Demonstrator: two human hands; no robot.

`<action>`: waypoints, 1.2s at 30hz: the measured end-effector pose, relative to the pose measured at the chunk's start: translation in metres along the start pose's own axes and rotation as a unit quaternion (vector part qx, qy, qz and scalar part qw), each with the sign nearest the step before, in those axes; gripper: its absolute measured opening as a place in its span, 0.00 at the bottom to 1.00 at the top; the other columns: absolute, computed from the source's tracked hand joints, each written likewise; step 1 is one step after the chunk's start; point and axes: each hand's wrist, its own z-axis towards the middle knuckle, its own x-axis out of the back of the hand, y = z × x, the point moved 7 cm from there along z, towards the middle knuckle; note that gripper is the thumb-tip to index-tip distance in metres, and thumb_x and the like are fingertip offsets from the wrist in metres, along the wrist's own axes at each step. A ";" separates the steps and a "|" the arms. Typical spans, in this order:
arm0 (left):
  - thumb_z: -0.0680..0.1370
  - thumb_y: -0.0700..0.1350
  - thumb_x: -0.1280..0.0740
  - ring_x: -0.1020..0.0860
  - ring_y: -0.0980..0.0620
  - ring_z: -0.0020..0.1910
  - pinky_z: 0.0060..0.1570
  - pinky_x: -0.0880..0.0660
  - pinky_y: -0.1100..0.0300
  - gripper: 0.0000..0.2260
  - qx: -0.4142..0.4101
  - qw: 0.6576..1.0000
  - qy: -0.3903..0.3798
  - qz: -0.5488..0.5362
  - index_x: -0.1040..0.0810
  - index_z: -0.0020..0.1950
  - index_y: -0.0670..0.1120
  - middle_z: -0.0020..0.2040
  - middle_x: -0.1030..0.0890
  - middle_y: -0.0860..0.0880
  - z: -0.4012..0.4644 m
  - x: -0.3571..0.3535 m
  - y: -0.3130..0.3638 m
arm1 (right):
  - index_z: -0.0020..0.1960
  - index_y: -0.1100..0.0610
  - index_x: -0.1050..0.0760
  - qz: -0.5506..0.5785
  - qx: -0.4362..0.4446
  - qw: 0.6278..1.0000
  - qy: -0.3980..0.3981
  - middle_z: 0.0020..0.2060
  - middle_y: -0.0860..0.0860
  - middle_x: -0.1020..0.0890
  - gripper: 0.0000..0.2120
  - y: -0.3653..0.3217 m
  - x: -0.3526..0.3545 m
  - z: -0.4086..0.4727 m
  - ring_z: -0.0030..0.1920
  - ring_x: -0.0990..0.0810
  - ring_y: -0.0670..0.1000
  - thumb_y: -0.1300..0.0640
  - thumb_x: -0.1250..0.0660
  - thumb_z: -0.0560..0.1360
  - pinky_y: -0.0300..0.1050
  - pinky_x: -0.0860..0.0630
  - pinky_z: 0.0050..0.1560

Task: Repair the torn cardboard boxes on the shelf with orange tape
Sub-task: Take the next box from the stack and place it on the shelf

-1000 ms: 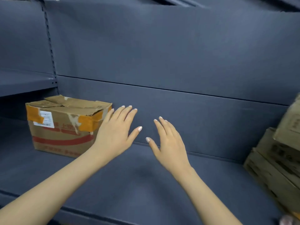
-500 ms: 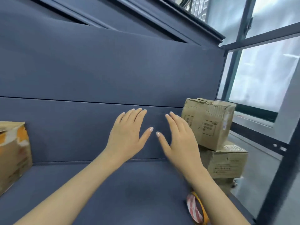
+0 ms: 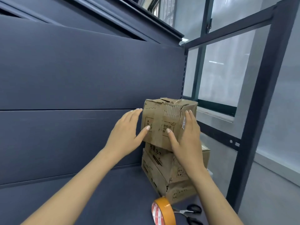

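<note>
A torn brown cardboard box (image 3: 160, 120) tops a stack of boxes (image 3: 164, 172) at the right end of the dark blue shelf (image 3: 113, 197). Its upper edge is ragged and crumpled. My left hand (image 3: 125, 135) lies flat against the box's left side, fingers straight, thumb on the front face. On the right side my right hand (image 3: 186, 138) presses with straight fingers, its thumb also on the front. A roll of orange tape (image 3: 164, 211) stands on edge on the shelf in front of the stack.
Black-handled scissors (image 3: 190, 213) lie on the shelf just right of the tape roll. The shelf's back panel (image 3: 73, 95) rises behind. A dark upright post (image 3: 259, 111) and a window (image 3: 227, 65) stand at the right.
My view swung right, away from the taped box at the left. Both hands moved forward from mid-air onto the two sides of the top box of the stack.
</note>
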 end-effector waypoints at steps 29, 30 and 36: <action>0.71 0.46 0.25 0.30 0.66 0.64 0.63 0.31 0.66 0.30 0.183 0.902 0.176 -0.349 0.33 0.70 0.56 0.65 0.28 0.63 -0.036 0.023 -0.058 | 0.78 0.45 0.46 0.250 -0.016 0.964 -0.087 0.76 0.41 0.39 0.38 -0.023 -0.051 -0.027 0.75 0.39 0.43 0.47 0.30 0.75 0.54 0.34 0.73; 0.71 0.45 0.24 0.29 0.66 0.63 0.63 0.31 0.66 0.30 0.189 0.900 0.184 -0.347 0.33 0.69 0.57 0.64 0.28 0.64 -0.046 0.030 -0.062 | 0.78 0.45 0.46 0.257 -0.010 0.962 -0.092 0.76 0.41 0.39 0.38 -0.032 -0.054 -0.032 0.75 0.40 0.42 0.49 0.30 0.75 0.54 0.35 0.73; 0.70 0.41 0.24 0.28 0.64 0.63 0.62 0.28 0.63 0.29 0.230 0.883 0.222 -0.343 0.32 0.65 0.59 0.64 0.27 0.62 -0.114 0.051 -0.086 | 0.78 0.50 0.45 0.290 0.006 0.946 -0.146 0.77 0.41 0.41 0.36 -0.062 -0.083 -0.076 0.75 0.45 0.37 0.55 0.30 0.76 0.39 0.43 0.75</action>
